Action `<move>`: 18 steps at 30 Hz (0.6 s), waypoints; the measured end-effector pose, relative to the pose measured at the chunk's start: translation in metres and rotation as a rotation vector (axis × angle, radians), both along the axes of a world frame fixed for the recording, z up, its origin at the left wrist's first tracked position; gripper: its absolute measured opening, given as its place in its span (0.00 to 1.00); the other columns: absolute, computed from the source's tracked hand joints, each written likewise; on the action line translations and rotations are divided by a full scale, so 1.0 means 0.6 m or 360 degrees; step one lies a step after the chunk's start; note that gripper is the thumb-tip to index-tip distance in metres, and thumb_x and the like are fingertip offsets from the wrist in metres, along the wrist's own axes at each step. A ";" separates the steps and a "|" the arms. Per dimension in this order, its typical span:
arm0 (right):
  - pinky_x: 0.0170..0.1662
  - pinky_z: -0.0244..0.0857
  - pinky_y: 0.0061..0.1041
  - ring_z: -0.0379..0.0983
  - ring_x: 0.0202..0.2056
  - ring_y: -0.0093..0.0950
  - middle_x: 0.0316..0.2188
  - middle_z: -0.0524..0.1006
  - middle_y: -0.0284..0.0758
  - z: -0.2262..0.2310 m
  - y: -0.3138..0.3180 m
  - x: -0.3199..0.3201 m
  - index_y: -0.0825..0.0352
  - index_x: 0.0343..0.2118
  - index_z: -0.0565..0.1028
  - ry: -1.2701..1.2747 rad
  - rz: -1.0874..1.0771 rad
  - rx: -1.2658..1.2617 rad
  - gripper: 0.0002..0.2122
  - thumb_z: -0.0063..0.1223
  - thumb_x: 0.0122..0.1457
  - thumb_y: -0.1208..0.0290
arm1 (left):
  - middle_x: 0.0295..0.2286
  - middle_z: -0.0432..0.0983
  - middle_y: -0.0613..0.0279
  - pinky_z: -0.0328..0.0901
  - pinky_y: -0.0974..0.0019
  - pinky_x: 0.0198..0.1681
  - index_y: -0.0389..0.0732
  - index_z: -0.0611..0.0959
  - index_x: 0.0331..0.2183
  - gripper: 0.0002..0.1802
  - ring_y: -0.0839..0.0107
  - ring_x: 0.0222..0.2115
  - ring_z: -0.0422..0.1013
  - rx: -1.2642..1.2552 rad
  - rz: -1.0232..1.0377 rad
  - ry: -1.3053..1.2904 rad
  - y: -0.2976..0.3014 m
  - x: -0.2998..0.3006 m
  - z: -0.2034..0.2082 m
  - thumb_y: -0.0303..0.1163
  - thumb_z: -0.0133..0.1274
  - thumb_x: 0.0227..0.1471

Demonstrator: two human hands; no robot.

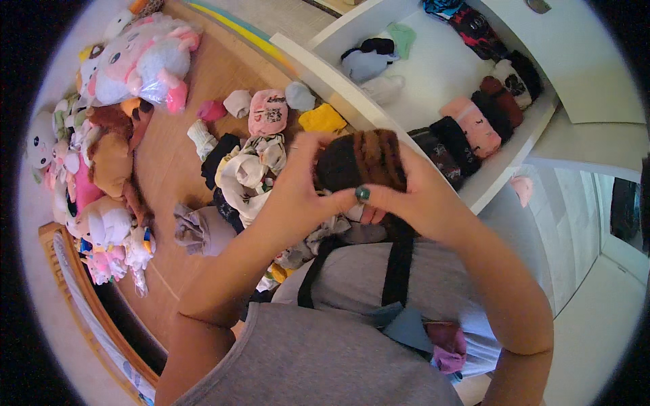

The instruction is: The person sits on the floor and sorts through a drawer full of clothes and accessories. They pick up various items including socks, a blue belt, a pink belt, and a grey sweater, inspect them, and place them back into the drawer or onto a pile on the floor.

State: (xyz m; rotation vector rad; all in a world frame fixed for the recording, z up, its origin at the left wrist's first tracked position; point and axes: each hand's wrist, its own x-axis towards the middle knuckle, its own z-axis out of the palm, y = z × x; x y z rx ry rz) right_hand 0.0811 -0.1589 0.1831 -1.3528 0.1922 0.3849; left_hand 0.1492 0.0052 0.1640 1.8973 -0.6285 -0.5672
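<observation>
Both hands are up in front of the chest, wrapped around a dark brown fuzzy rolled sock (pixel 362 161) with rusty stripes on it. The left hand (pixel 305 183) grips it from the left side with fingers curled over the top, and the right hand (pixel 413 193) clamps it from the right, thumb pressed in near the bottom; there's a green-painted nail (pixel 363 194) right where the two hands meet. So the bundle sits squeezed between both palms, held above the lap, just in front of the open white drawer (pixel 474 196). Inside that drawer there's a neat row of rolled socks along the near edge, like a pink roll (pixel 472 123) beside black and dark red ones, plus a grey-blue piece (pixel 364 64) and a mint green one (pixel 403 37) lying loose further back. On the wooden floor (pixel 169 169) to the left is a messy sock pile (pixel 247 166), with a pink folded piece (pixel 268 111) and a yellow one (pixel 323 119) near the drawer front. Further left, a heap of plush toys (pixel 108 128) lines the wall, including a big one wrapped in clear plastic (pixel 145 61).
</observation>
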 end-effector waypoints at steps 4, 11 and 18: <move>0.16 0.63 0.17 0.67 0.14 0.22 0.22 0.69 0.35 0.003 -0.023 0.001 0.70 0.38 0.60 0.0160 -0.0325 0.0278 0.14 0.45 0.48 0.74 | 0.32 0.64 0.57 0.60 0.68 0.35 0.40 0.64 0.38 0.27 0.68 0.35 0.63 0.0290 0.0038 0.0414 0.013 0.020 -0.007 0.29 0.54 0.31; 0.17 0.63 0.18 0.67 0.15 0.24 0.23 0.70 0.35 0.001 -0.031 0.002 0.71 0.35 0.62 0.0101 -0.0393 0.0362 0.12 0.45 0.49 0.72 | 0.38 0.64 0.54 0.62 0.64 0.35 0.43 0.67 0.41 0.27 0.59 0.35 0.65 0.1309 -0.1031 -0.1174 0.119 0.019 -0.208 0.27 0.50 0.31; 0.26 0.66 0.25 0.68 0.29 0.24 0.34 0.68 0.34 -0.010 -0.084 0.002 0.69 0.42 0.61 -0.0004 -0.0890 0.0197 0.18 0.45 0.47 0.72 | 0.31 0.67 0.60 0.61 0.69 0.36 0.42 0.70 0.35 0.20 0.71 0.31 0.67 0.0748 -0.0346 0.0096 0.084 0.067 -0.094 0.25 0.49 0.33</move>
